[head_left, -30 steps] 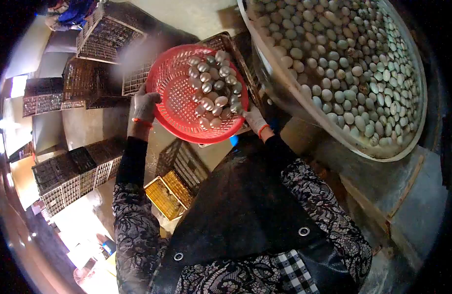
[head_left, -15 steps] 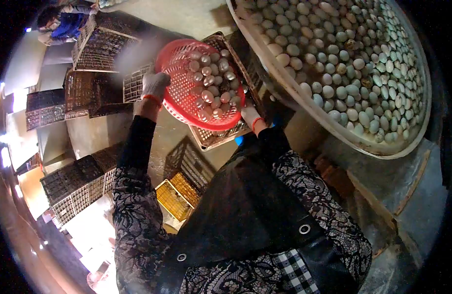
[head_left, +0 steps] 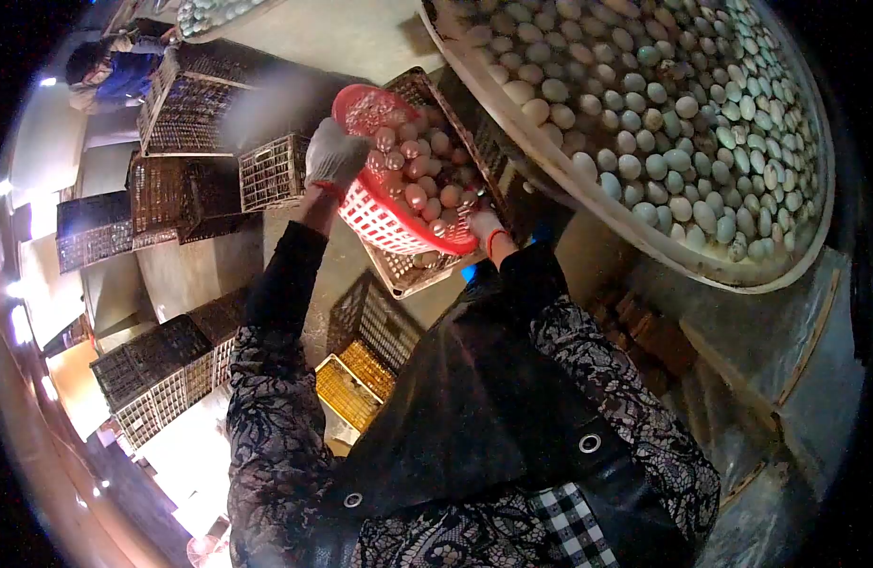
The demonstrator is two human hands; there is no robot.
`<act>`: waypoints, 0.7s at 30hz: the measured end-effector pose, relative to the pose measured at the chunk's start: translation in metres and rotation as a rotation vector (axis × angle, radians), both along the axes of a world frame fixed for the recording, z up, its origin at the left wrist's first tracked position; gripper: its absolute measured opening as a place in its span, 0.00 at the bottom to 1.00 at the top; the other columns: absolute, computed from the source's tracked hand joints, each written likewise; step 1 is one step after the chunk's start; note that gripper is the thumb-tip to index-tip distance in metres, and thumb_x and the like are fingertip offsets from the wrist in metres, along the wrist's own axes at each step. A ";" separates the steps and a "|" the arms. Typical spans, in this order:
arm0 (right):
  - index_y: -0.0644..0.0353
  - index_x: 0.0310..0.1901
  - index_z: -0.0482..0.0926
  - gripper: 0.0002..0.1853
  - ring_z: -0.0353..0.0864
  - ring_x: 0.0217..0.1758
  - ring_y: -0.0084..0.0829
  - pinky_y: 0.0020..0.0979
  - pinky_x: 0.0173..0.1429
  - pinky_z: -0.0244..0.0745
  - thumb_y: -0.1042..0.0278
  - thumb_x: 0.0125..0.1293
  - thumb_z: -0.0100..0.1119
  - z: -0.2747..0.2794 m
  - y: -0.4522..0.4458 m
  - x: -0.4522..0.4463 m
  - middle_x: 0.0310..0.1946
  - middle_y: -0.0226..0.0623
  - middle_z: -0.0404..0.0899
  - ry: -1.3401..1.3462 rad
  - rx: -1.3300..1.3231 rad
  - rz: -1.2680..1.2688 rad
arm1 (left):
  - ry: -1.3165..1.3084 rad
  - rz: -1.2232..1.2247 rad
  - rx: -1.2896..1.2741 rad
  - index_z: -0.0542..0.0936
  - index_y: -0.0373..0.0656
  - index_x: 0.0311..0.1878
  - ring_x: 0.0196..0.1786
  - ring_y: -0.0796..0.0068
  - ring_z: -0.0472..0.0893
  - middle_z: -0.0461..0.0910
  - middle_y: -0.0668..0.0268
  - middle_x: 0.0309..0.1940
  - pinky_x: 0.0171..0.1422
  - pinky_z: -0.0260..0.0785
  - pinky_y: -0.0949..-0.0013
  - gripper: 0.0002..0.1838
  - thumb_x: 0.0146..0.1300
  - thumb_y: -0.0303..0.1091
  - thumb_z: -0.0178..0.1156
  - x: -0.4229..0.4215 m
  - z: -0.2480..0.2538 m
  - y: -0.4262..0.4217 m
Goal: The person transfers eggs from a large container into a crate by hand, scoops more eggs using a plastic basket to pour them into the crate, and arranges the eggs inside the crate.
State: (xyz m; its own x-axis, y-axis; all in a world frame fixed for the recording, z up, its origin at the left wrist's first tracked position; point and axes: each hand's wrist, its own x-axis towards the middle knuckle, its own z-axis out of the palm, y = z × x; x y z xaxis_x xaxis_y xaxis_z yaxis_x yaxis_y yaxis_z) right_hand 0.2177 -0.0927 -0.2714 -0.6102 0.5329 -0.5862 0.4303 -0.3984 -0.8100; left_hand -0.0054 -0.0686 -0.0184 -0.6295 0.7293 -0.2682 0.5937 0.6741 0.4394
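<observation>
A red plastic basket (head_left: 380, 217) of eggs tilts down to the right over a dirty crate (head_left: 395, 280). My left hand (head_left: 336, 159), in a pale glove, grips the basket's raised left rim. Low on the right side, my gloved right hand (head_left: 485, 227) is closed at the rim, its fingertips partly hidden. The eggs (head_left: 419, 168) are heaped toward the basket's right side, and a few show in the crate below it. Much of the crate's inside is hidden by the basket.
A large round tub (head_left: 635, 241) full of eggs stands at the upper right. Dark crates (head_left: 186, 118) line the left, with stacked ones (head_left: 162, 379) lower down. A yellow crate (head_left: 349, 395) sits below the basket. Another person (head_left: 115, 74) is at the upper left.
The basket has gone from nearly level to steeply tilted, its left side raised by my left hand. The eggs have shifted within it, and more of the crate beneath shows.
</observation>
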 end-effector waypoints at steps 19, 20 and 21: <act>0.61 0.42 0.72 0.11 0.72 0.39 0.29 0.30 0.43 0.67 0.65 0.62 0.48 0.008 -0.006 0.016 0.37 0.35 0.76 0.059 -0.094 0.061 | 0.140 -0.289 -0.272 0.78 0.33 0.39 0.44 0.48 0.78 0.78 0.43 0.34 0.49 0.69 0.58 0.22 0.45 0.41 0.55 0.024 0.027 0.055; 0.61 0.42 0.73 0.11 0.72 0.39 0.29 0.30 0.42 0.67 0.65 0.62 0.48 0.007 -0.007 0.016 0.37 0.34 0.76 0.061 -0.096 0.064 | 0.139 -0.305 -0.265 0.78 0.35 0.40 0.43 0.49 0.78 0.78 0.43 0.34 0.49 0.69 0.58 0.22 0.45 0.42 0.54 0.018 0.022 0.058; 0.61 0.42 0.73 0.11 0.72 0.39 0.29 0.30 0.42 0.67 0.65 0.62 0.47 0.008 -0.007 0.017 0.36 0.34 0.76 0.067 -0.104 0.066 | 0.141 -0.323 -0.260 0.77 0.36 0.41 0.43 0.49 0.78 0.78 0.44 0.35 0.49 0.69 0.58 0.22 0.45 0.42 0.54 0.019 0.027 0.061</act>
